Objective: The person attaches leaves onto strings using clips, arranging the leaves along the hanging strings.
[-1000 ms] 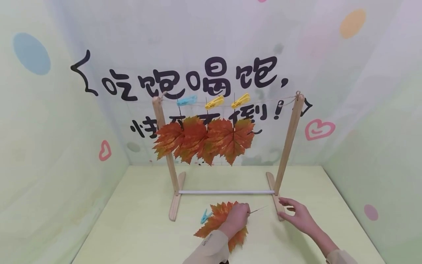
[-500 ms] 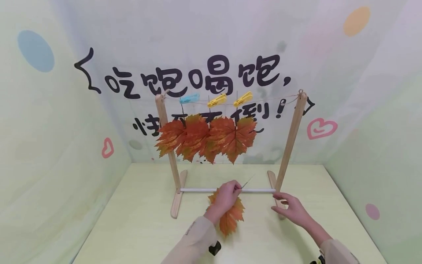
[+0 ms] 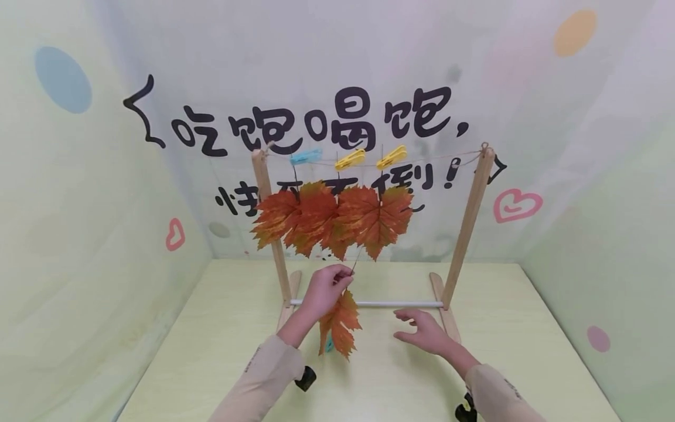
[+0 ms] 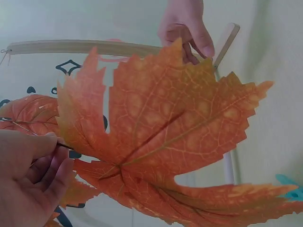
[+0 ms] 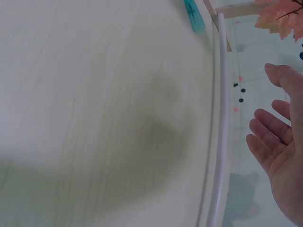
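My left hand [image 3: 326, 290] pinches the thin stem of an orange-red artificial maple leaf [image 3: 341, 325], which hangs down from the fingers above the table. In the left wrist view the leaf [image 4: 161, 123] spreads wide, its stem held between thumb and fingers. My right hand [image 3: 424, 332] hovers over the table at the right, fingers loosely bent, holding nothing. Behind, similar leaves [image 3: 379, 220] hang by their stems from a string, held by a blue clothespin [image 3: 307, 156] and two yellow clothespins [image 3: 350, 159]. A loose blue clothespin [image 3: 329, 344] lies on the table, partly hidden by the held leaf.
A wooden stand has a left post [image 3: 271, 234], a right post [image 3: 468, 228] and a white crossbar [image 3: 395, 304] low between them. The twine [image 3: 437, 159] runs between the post tops. Printed fabric walls [image 3: 596, 234] enclose the pale table [image 3: 211, 351].
My left hand has lifted the maple leaf off the table and carried it up and to the left, its stem now pointing upward. My right hand has moved left, away from the right post.
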Demonstrator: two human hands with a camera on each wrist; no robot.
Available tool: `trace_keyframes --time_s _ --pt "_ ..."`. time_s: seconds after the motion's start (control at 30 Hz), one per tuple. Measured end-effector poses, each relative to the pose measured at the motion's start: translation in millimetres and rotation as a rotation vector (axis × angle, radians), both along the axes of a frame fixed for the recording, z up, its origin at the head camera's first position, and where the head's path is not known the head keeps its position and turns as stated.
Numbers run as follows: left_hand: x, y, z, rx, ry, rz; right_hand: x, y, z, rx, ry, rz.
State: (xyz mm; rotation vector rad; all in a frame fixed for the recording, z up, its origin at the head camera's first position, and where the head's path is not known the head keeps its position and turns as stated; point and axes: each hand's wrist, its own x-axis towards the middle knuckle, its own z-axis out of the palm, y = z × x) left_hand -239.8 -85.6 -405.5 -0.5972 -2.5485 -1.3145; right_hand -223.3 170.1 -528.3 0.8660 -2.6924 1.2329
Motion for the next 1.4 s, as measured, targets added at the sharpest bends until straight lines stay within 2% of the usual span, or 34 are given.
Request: trace_keyframes --time_s 0.2,0.33,0.5,0.7,1.03,1.23,1.4 --pt "8.2 -21.9 6.2 -0.002 -0.016 0.03 -2.1 -38.3 -17.8 0.001 -0.019 0.089" --pt "13.3 -35.6 9.9 -0.002 -0.005 0.056 -0.5 -63.8 -30.5 -0.025 -0.037 0.116" --pt "16.6 -50.2 13.5 0.022 -0.017 0.084 -0.3 -90.4 -45.2 -0.011 -0.009 0.098" --pt "16.5 -63.0 7.4 0.005 0.001 0.13 -5.0 -111.3 -58.6 0.021 0.039 0.046" --pt "20.8 -65.4 3.3 0.031 -0.008 0.131 -7.7 -130.1 -65.3 0.055 0.09 -0.019" --pt "21.2 -65.0 1.9 0.027 -0.007 0.137 -5.9 -126.2 -67.9 0.102 0.111 -0.048" --pt "20.1 -65.0 0.4 0.031 -0.011 0.136 -5.5 -121.0 -71.2 0.1 0.122 -0.052"
